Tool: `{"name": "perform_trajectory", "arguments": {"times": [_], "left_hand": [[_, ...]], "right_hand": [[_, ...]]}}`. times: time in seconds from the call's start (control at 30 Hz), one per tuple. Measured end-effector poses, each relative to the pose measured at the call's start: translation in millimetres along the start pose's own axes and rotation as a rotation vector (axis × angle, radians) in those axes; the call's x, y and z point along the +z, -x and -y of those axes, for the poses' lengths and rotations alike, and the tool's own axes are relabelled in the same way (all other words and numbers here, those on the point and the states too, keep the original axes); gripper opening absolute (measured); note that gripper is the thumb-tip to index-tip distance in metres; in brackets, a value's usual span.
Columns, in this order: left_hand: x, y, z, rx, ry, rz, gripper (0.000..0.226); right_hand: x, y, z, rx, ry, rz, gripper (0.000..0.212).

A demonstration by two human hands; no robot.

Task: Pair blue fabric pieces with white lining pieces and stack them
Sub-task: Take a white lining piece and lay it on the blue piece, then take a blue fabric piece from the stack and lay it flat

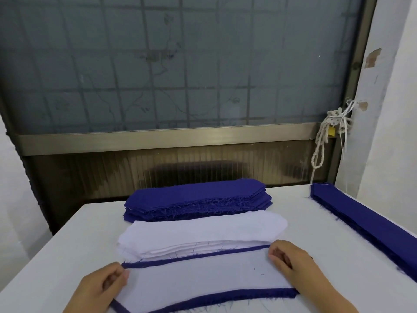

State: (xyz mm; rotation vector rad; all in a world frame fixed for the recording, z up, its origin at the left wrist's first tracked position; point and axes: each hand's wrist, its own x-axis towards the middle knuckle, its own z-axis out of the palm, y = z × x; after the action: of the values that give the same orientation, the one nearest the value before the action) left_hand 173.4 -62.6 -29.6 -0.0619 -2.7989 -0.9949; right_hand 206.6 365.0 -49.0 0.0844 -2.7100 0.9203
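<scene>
Looking down from the head camera, my left hand at the lower left and my right hand at the lower right are well apart. Each has its fingers curled on one end of the white lining piece, which they seem to pinch. The lining lies on a blue fabric piece in the lower middle of the frame, and blue shows along both long edges.

I think the risk is skew: if one hand pulls harder, the lining could slide off square or wrinkle. The frayed threads might also snag the white lining stack touching it just above.

I see no box or tray. The blue stack at centre and the blue strips at right lie straight on the desk
</scene>
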Motion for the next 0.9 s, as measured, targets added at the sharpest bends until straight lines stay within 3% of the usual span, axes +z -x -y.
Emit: {"name": "perform_trajectory", "arguments": {"times": [0.27,0.33,0.37,0.4,0.43,0.47,0.53,0.6,0.7,0.8,0.9], "left_hand": [[13.4,-5.8,4.6,-0.193,0.22,0.029,0.022],[10.3,-1.7,-11.2,-0.188,0.382,-0.131,0.013],[11.5,1.5,-16.2,-0.115,0.317,-0.157,0.018],[16.4,-6.8,-14.2,-0.131,0.039,-0.367,0.035],[19.6,-13.3,-15.2,-0.229,-0.024,-0.496,0.042],[22.6,-15.2,-13.7,-0.197,-0.056,-0.48,0.042],[8.3,-24.0,-22.2,-0.025,-0.058,-0.078,0.019],[6.4,-44.8,-23.6,-0.089,-0.133,0.029,0.027],[12.2,-68.9,-38.1,-0.005,-0.129,-0.107,0.015],[23.6,-92.3,-49.1,0.12,-0.06,-0.214,0.031],[29.2,-118.1,-53.9,0.144,-0.08,-0.183,0.042]], "right_hand": [[4.5,-4.5,6.5,0.05,0.134,0.02,0.014],[3.6,-7.5,9.4,0.057,0.167,0.041,0.016],[2.8,-10.2,10.8,0.063,0.173,0.051,0.017],[2.0,-13.9,12.2,0.07,0.176,0.057,0.02],[1.1,-18.4,13.9,0.076,0.186,0.058,0.021],[0.5,-23.9,16.0,0.074,0.208,0.052,0.022],[0.8,-37.7,21.9,0.032,0.238,0.015,0.018],[4.2,-55.0,30.5,-0.043,0.201,-0.034,0.013],[17.0,-83.8,47.4,-0.162,0.171,-0.104,0.01],[41.8,-113.3,63.5,-0.216,0.183,-0.174,0.027],[64.5,-141.0,76.2,-0.237,0.204,-0.196,0.041]]}}
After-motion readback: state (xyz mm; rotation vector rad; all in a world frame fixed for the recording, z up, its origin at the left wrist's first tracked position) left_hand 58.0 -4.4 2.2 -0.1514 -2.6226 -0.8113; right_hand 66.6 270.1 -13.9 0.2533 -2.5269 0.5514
